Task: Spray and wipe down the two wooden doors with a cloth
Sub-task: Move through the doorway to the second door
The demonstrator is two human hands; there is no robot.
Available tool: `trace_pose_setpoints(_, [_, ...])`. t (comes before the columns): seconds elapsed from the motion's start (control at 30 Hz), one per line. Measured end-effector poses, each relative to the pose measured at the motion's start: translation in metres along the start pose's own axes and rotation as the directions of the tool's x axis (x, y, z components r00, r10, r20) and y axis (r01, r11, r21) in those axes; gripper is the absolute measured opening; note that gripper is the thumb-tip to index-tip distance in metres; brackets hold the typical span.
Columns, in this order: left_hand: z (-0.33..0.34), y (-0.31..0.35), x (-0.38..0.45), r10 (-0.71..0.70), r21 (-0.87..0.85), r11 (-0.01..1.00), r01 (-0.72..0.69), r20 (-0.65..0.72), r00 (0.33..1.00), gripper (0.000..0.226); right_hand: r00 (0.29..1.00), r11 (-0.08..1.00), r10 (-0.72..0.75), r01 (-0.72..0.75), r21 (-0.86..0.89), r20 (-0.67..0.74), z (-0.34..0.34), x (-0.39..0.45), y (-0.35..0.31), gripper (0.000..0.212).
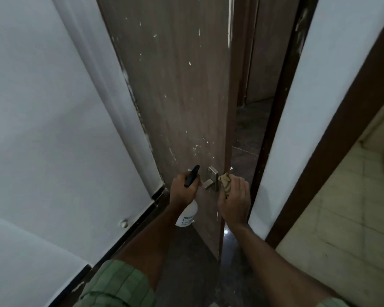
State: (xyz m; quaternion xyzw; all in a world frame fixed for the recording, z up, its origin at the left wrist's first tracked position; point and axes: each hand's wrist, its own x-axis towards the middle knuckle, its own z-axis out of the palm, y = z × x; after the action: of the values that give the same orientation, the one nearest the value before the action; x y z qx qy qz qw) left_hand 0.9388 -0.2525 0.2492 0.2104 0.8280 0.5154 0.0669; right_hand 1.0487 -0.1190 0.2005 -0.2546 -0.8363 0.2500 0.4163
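A brown wooden door (177, 89) flecked with white paint stands ajar in front of me, its metal handle (211, 180) low on its face. My left hand (182, 191) grips a white spray bottle (186, 216) by its black trigger head, nozzle close to the door beside the handle. My right hand (235, 200) holds a crumpled tan cloth (225, 181) at the door's edge, just right of the handle. A second wooden door (264, 52) shows dimly through the gap behind.
A white wall (42, 129) with a dark skirting closes the left side. A white wall strip (297, 120) and dark brown frame (333, 147) stand on the right, with pale tiles beyond. The floor (186, 273) is dark and glossy.
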Motion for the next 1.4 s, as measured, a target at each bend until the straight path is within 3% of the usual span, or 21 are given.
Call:
trace_pose_setpoints(0.13, [0.031,0.002,0.025,0.002,-0.026,1.0,-0.001,0.048,0.999,0.042,0.995,0.998,-0.053,0.049,-0.047,-0.087,-0.006,0.026,0.018,0.024])
trace_pose_setpoints(0.2, [0.039,0.008,0.038,0.004,-0.046,0.999,-0.001,0.063,0.998,0.037,0.99,0.996,-0.091,0.088,-0.032,-0.103,-0.004,0.037,0.022,0.031])
trace_pose_setpoints(0.3, [0.047,0.013,0.059,0.015,-0.019,1.0,-0.013,0.106,0.994,0.024,0.989,0.991,-0.133,0.131,-0.041,-0.069,0.008,0.059,0.016,0.033])
trace_pose_setpoints(0.37, [0.051,0.015,0.075,0.027,0.001,1.0,-0.028,0.122,0.992,0.027,0.991,0.989,-0.13,0.128,-0.076,-0.016,0.022,0.079,0.01,0.031])
trace_pose_setpoints(0.47, [0.051,0.019,0.102,0.054,-0.007,0.999,-0.053,0.168,0.984,0.027,0.99,0.993,0.028,-0.013,-0.116,0.136,0.044,0.108,0.009,0.048])
trace_pose_setpoints(0.57, [0.051,0.012,0.135,0.076,-0.059,0.996,-0.065,0.218,0.973,0.03,0.97,0.971,0.164,-0.128,-0.2,0.177,0.063,0.125,0.011,0.061])
trace_pose_setpoints(0.7, [0.048,0.018,0.177,0.128,-0.033,0.992,-0.124,0.334,0.934,0.033,0.941,0.918,0.317,-0.273,-0.286,0.121,0.079,0.148,0.01,0.043])
trace_pose_setpoints(0.83, [0.051,0.02,0.218,0.146,0.016,0.985,-0.171,0.444,0.884,0.051,0.857,0.837,0.51,-0.474,-0.274,0.074,0.087,0.176,0.015,0.042])
trace_pose_setpoints(0.93, [0.053,0.018,0.24,0.167,0.049,0.975,-0.216,0.476,0.863,0.047,0.859,0.845,0.488,-0.421,-0.329,0.155,0.083,0.192,0.012,0.048])
trace_pose_setpoints(1.07, [0.05,0.018,0.255,0.188,0.05,0.967,-0.25,0.527,0.829,0.034,0.799,0.786,0.588,-0.529,-0.321,0.123,0.09,0.198,0.002,0.046])
trace_pose_setpoints(1.17, [0.052,0.018,0.26,0.225,0.039,0.954,-0.296,0.557,0.8,0.031,0.807,0.798,0.575,-0.518,-0.308,0.132,0.093,0.195,-0.002,0.049])
trace_pose_setpoints(1.3, [0.045,0.017,0.259,0.221,0.023,0.955,-0.295,0.608,0.762,0.024,0.735,0.746,0.653,-0.581,-0.327,0.184,0.088,0.205,0.005,0.041])
trace_pose_setpoints(1.4, [0.031,0.036,0.268,0.253,0.008,0.944,-0.331,0.627,0.737,0.017,0.798,0.817,0.573,-0.537,-0.209,0.188,0.087,0.21,-0.002,0.035])
